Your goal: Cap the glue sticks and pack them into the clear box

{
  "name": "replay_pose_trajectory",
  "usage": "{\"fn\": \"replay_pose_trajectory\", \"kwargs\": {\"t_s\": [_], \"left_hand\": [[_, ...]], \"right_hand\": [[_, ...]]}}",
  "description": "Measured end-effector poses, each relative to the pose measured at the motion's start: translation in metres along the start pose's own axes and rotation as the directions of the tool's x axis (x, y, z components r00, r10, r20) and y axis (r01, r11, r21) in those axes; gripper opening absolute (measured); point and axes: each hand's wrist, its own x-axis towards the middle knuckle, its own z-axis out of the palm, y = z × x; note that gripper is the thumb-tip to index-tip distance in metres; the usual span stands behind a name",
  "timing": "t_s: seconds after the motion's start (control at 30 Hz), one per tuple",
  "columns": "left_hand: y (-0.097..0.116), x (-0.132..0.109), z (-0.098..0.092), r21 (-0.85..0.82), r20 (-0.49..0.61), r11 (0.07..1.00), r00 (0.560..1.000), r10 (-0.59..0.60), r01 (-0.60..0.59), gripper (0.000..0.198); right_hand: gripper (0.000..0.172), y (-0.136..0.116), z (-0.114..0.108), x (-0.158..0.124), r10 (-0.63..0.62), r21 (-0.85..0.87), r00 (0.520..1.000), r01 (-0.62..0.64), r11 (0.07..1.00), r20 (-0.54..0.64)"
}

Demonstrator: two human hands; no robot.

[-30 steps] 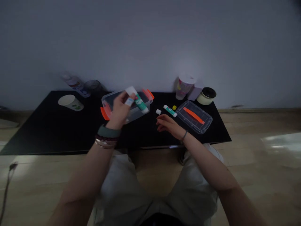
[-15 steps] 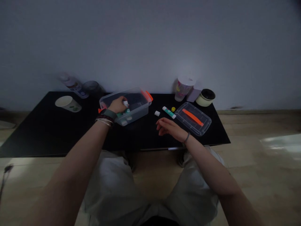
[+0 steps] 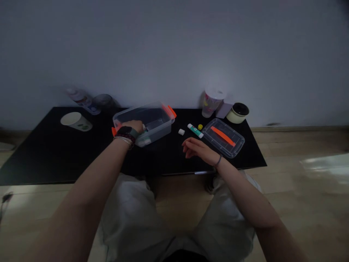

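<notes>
The left hand (image 3: 132, 128) lies over the near rim of the clear plastic box (image 3: 159, 118), which has orange latches and stands on the table (image 3: 163, 160). Its fingers reach down into the box; the grip state cannot be determined from this view. A pale object (image 3: 144, 142) lies inside the box beneath the hand. The right hand (image 3: 199, 151) is loosely spread and holds nothing. Near it lie a white cap (image 3: 181, 131), a glue stick (image 3: 195, 131), a yellow cap (image 3: 200, 127), and a clear lid (image 3: 223, 137).
</notes>
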Motion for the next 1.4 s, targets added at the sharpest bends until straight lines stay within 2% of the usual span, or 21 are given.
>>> {"fn": "replay_pose_trajectory", "kwargs": {"t_s": [0.17, 0.3, 0.4, 0.5, 0.57, 0.67, 0.73, 0.8, 0.97, 1.1, 1.2, 1.3, 1.4], "left_hand": [[0.005, -0.004, -0.003, 0.131, 0.1, 0.99, 0.993, -0.064, 0.05, 0.033], [0.011, -0.018, -0.018, 0.148, 0.055, 0.989, 0.998, -0.028, 0.02, 0.043], [0.025, -0.041, -0.032, 0.124, -0.086, 0.992, 0.996, 0.001, 0.009, 0.049], [0.048, -0.077, -0.041, 0.0, -0.335, 0.995, 0.938, 0.091, -0.097, 0.046], [0.065, -0.104, -0.04, -0.096, -0.421, 0.974, 0.895, 0.147, -0.205, 0.043], [0.087, -0.135, -0.026, -0.192, -0.412, 0.92, 0.879, 0.241, -0.342, 0.036], [0.094, -0.143, -0.011, -0.213, -0.348, 0.887, 0.88, 0.322, -0.409, 0.032], [0.096, -0.141, 0.006, -0.213, -0.278, 0.872, 0.883, 0.378, -0.44, 0.03], [0.088, -0.117, 0.035, -0.215, -0.165, 0.866, 0.89, 0.424, -0.452, 0.027], [0.089, -0.105, 0.043, -0.455, -0.116, 0.745, 0.862, 0.493, -0.488, 0.03], [0.09, -0.104, 0.048, -0.579, -0.117, 0.672, 0.862, 0.493, -0.462, 0.032], [0.089, -0.102, 0.056, -0.648, -0.088, 0.633, 0.868, 0.489, -0.423, 0.034], [0.088, -0.097, 0.067, -0.738, -0.053, 0.578, 0.884, 0.465, -0.348, 0.041]], "right_hand": [[0.04, 0.0, -0.003, -0.001, 0.0, -0.005, 1.0, 0.0, 1.0, 0.003], [0.041, -0.001, -0.007, 0.003, -0.005, -0.007, 1.0, 0.004, 1.0, -0.022], [0.04, -0.001, -0.012, 0.009, -0.04, -0.044, 0.996, 0.037, 0.998, -0.084], [0.031, 0.001, -0.024, 0.019, -0.116, -0.25, 0.968, 0.059, 0.966, -0.222], [0.023, 0.001, -0.035, 0.026, -0.22, -0.519, 0.919, 0.02, 0.854, -0.328], [0.014, -0.001, -0.052, 0.035, -0.351, -0.84, 0.853, -0.167, 0.517, -0.386], [0.016, -0.002, -0.06, 0.04, -0.353, -0.904, 0.851, -0.281, 0.322, -0.39], [0.02, -0.002, -0.064, 0.045, -0.322, -0.918, 0.862, -0.344, 0.197, -0.392], [0.028, 0.01, -0.061, 0.06, -0.229, -0.9, 0.874, -0.435, 0.021, -0.428], [0.035, 0.023, -0.055, 0.069, -0.197, -0.871, 0.856, -0.491, -0.017, -0.479], [0.035, 0.029, -0.053, 0.074, -0.173, -0.863, 0.85, -0.506, -0.003, -0.498], [0.029, 0.028, -0.051, 0.075, -0.166, -0.84, 0.825, -0.539, 0.059, -0.541], [0.028, 0.022, -0.049, 0.074, -0.207, -0.816, 0.789, -0.554, 0.167, -0.578]]}}
